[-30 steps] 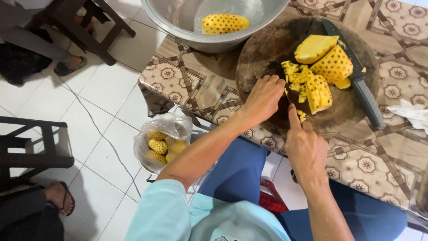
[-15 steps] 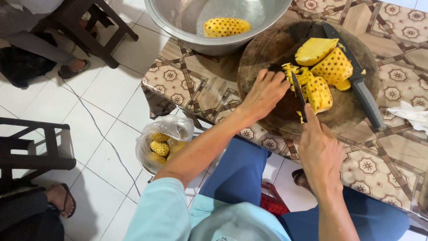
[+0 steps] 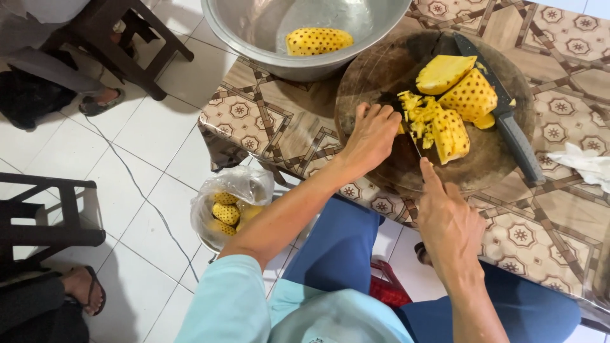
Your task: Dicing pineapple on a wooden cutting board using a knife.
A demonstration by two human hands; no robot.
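Two stores of peeled pineapple are waiting outside the work in hand: one whole fruit (image 3: 319, 40) is lying in the big metal bowl (image 3: 254, 38) at the table's far edge, and several more are sitting in a plastic bag (image 3: 232, 206) on the floor. On the round wooden board (image 3: 381, 70), large pineapple chunks (image 3: 457, 95) are lying cut beside a spare dark-handled knife (image 3: 508, 124), while a heap of small bits (image 3: 419, 114) is building, so the chopping looks only partly done. The left hand (image 3: 372, 136) is pressing flat on the board, grasping nothing. The right hand (image 3: 448, 222) is clenching a small knife (image 3: 414, 145), forefinger along its back.
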